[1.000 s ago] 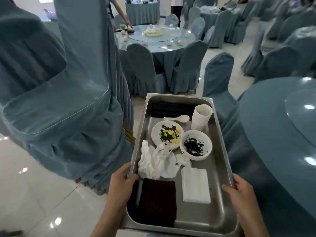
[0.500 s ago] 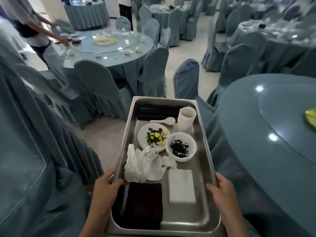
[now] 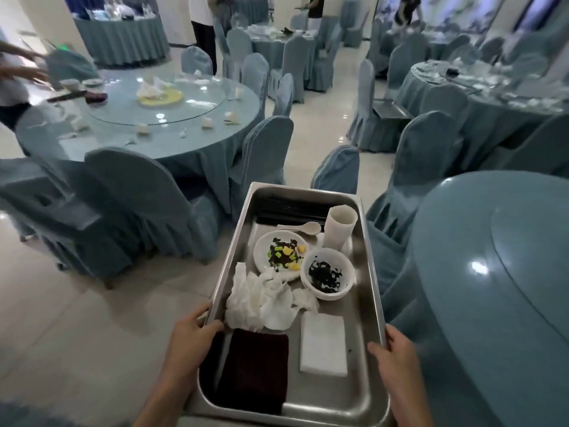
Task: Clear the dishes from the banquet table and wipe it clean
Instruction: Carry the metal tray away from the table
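Head view. Held a steel tray [image 3: 338, 396] out in front of the body by its two long rims, level, with the long axis running straight away from the chest. Gripped the left rim near the close end with the left hand [image 3: 191, 337], thumb hooked over the edge and the fingers [image 3: 197, 312] wrapped round the outside. Gripped the right rim directly opposite with the right hand [image 3: 397, 352], clamped the same way.

Carried in the far half a bundle of black chopsticks [image 3: 289, 208] laid crosswise by the end wall, a white spoon [image 3: 303, 228], a stack of white cups [image 3: 340, 226] upright at the far right, a plate [image 3: 277, 251] of green, yellow and dark scraps, and a bowl [image 3: 328, 274] of dark scraps close against the plate's right edge. Had crumpled napkins [image 3: 255, 303] at mid-tray on the left. Had two folded cloths side by side in the near half, parted by a strip of bare metal: a dark red cloth [image 3: 255, 368] just beside the left thumb and a white cloth [image 3: 323, 345] nearer the right one.

Had the banquet tabletop [image 3: 462, 303] close on the right, beyond the right hand, blue and glossy, with part of a glass turntable [image 3: 538, 257] in frame. Judged the right hand the nearer to it, and wiping the step ahead, possible only after setting the tray down to free a hand for a cloth.

Stood on pale glossy floor tiles [image 3: 77, 318], among covered chairs [image 3: 338, 171], with another round table [image 3: 172, 118] strewn with napkins and dishes to the left front and other people at work farther off.
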Motion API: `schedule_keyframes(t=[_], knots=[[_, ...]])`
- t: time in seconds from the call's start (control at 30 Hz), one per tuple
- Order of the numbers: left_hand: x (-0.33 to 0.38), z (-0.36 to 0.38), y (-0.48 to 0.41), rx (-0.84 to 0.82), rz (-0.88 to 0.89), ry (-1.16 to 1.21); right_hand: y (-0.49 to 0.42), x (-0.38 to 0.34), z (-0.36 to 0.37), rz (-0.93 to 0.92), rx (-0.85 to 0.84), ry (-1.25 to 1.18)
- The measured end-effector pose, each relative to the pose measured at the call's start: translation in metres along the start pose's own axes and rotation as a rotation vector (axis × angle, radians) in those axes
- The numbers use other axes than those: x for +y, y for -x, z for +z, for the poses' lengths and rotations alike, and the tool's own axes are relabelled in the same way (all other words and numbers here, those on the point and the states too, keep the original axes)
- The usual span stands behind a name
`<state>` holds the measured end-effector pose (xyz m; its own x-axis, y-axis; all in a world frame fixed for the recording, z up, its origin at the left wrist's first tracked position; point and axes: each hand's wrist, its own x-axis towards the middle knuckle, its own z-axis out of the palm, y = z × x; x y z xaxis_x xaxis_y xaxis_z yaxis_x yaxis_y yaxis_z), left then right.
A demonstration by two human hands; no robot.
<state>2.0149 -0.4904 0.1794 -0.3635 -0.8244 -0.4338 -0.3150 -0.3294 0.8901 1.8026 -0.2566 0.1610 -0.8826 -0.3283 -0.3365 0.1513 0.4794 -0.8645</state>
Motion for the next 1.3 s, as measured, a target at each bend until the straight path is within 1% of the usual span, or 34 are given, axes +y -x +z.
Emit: schedule_keyframes(t=[0.23, 0.4, 0.57, 0.73, 0.83, 0.93, 1.07, 1.3], knots=[[0.094, 0.06, -0.155, -0.014, 0.018, -0.014, -0.165, -0.079, 0.047, -0.016, 0.031, 0.001], [0.177, 0.11, -0.261, -0.028, 0.053, -0.017, -0.287, -0.152, 0.068, -0.049, 0.035, -0.023], [0.252, 0.146, -0.362, -0.046, 0.067, -0.004, -0.394, -0.225, 0.094, -0.06, 0.031, -0.011], [0.312, 0.176, -0.474, -0.079, 0.082, 0.034, -0.496, -0.279, 0.134, -0.062, 0.051, -0.032], [0.343, 0.194, -0.558, -0.108, 0.089, 0.022, -0.56, -0.307, 0.166, -0.04, 0.102, -0.065], [0.381, 0.214, -0.645, -0.17, 0.102, 0.003, -0.626, -0.341, 0.199, -0.039, 0.158, -0.09], [0.434, 0.245, -0.749, -0.245, 0.126, -0.056, -0.706, -0.389, 0.231, 0.013, 0.215, -0.093], [0.507, 0.326, -0.892, -0.311, 0.135, -0.079, -0.847, -0.456, 0.253, 0.039, 0.289, -0.089]])
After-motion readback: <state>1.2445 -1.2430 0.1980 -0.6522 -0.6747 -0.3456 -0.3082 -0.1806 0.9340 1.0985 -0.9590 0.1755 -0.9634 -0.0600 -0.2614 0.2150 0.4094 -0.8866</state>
